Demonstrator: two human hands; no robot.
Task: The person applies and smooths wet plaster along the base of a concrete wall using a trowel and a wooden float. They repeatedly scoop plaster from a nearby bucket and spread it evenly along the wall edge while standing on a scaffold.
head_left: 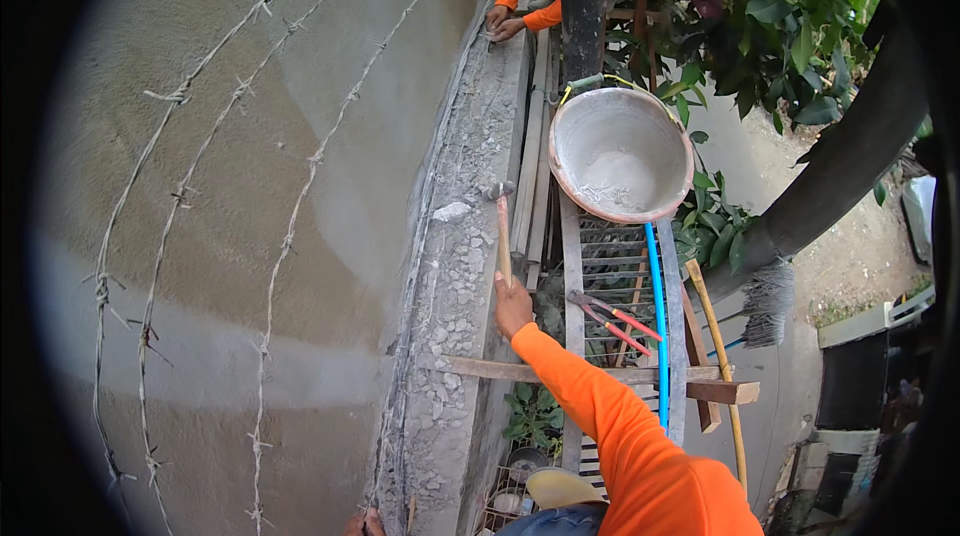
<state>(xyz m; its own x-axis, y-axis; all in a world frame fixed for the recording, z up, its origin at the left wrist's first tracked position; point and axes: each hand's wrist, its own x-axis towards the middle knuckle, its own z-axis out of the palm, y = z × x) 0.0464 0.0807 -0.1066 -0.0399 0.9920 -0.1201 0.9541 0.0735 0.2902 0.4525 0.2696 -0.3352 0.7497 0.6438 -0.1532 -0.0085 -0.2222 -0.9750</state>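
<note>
My right hand [513, 306] is closed around the wooden handle of a hammer [504, 236]. The hammer's dark head rests at or just above the right side of a rough concrete ledge [455, 266], which is strewn with broken grey chunks. Whether the head touches it, I cannot tell. A larger pale lump [452, 211] lies left of the hammer head. At the bottom edge, the fingertips of my left hand [364, 524] show beside the ledge's left side; the rest of that hand is cut off, and its grip cannot be made out.
Three barbed wire strands [290, 226] run along the left. Right of the ledge, a mortar-coated bucket [620, 156] stands on a metal grating [610, 261], with red-handled cutters [615, 321] and a blue pipe [657, 306] nearby. A wooden bar [490, 369] crosses below. Another person's hands [502, 26] touch the ledge's far end.
</note>
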